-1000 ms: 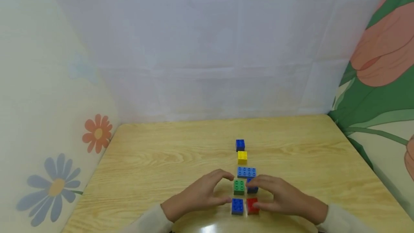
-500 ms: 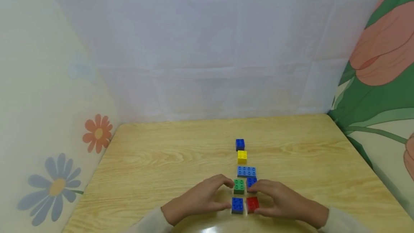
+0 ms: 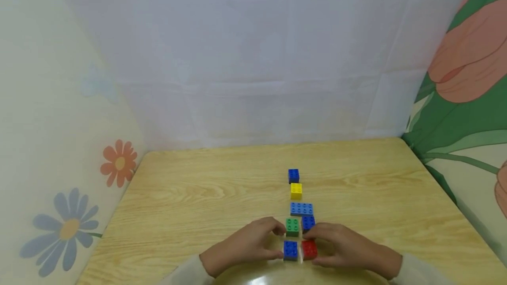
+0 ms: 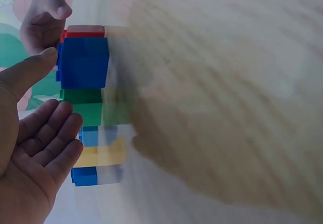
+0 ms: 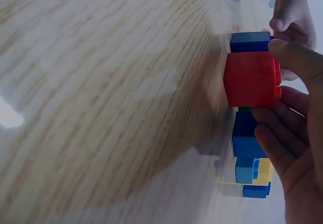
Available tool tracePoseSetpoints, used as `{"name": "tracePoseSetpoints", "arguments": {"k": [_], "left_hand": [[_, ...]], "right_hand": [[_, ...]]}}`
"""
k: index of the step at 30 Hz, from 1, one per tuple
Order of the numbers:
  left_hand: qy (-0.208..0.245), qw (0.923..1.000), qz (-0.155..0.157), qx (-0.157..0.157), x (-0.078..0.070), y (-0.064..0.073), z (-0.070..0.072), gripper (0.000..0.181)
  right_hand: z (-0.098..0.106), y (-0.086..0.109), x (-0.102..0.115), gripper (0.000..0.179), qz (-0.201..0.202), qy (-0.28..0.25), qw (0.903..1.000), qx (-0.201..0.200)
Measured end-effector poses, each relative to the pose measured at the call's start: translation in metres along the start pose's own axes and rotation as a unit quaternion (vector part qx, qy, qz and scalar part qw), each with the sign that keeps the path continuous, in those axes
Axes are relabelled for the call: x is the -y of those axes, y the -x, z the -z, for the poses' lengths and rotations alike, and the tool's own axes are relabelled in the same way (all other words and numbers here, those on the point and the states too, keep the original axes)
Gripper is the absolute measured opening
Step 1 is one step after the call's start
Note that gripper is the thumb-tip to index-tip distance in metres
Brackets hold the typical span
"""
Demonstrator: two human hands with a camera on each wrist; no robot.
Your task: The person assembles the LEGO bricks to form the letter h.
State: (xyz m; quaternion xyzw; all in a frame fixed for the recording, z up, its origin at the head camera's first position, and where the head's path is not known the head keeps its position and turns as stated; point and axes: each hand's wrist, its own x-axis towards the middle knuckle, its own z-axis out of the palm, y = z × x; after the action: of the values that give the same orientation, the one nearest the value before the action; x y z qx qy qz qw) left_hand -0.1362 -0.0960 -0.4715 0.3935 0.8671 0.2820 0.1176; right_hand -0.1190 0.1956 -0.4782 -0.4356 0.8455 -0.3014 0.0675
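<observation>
My left hand [image 3: 253, 243] is beside the near blue brick [image 3: 290, 250], its thumb tip close to that brick and its fingertips by the green brick [image 3: 292, 227]. In the left wrist view the palm faces the bricks and nothing lies in it. Around the red brick [image 3: 309, 250] my right hand [image 3: 344, 245] spreads, thumb at the near side and fingertips at the far side. Firm contact with the red brick [image 5: 252, 79] cannot be made out. Another blue brick [image 3: 308, 223] sits just beyond the right fingers, partly covered by them.
A long light-blue brick [image 3: 302, 209] lies behind the green one. Farther back stand a yellow brick [image 3: 296, 191] and a small blue brick [image 3: 293, 175]. All rest on the wood-grain table [image 3: 198, 188], with a white sheet [image 3: 237, 56] behind it.
The right hand has shifted slightly toward the near edge, its thumb coming off the top of the red brick. The left fingers have also lowered a little nearer. The bricks keep their layout.
</observation>
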Motion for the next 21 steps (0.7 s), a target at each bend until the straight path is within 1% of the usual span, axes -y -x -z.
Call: {"name": "tracePoseSetpoints", "arguments": {"k": [4,7,14,21], "left_hand": [[0.0,0.9999,0.012,0.008,-0.0002,-0.0014,-0.0049,0.048],[-0.002,0.9998,0.015,0.014,-0.0001,-0.0016,-0.0078,0.046],[-0.018,0.9995,-0.004,0.026,0.0014,-0.0032,-0.0099,0.037],[-0.011,0.9987,0.015,0.048,0.0005,-0.0036,-0.01,0.036]], "right_hand": [[-0.0006,-0.0007,-0.0011,0.042,0.002,-0.002,1.0,0.006],[-0.0013,-0.001,-0.0025,0.041,-0.003,-0.005,0.9999,0.015],[-0.0016,-0.0014,-0.0049,0.039,-0.01,-0.011,0.9997,0.02],[-0.001,-0.0016,-0.0041,0.038,-0.012,-0.017,0.9994,0.027]]}}
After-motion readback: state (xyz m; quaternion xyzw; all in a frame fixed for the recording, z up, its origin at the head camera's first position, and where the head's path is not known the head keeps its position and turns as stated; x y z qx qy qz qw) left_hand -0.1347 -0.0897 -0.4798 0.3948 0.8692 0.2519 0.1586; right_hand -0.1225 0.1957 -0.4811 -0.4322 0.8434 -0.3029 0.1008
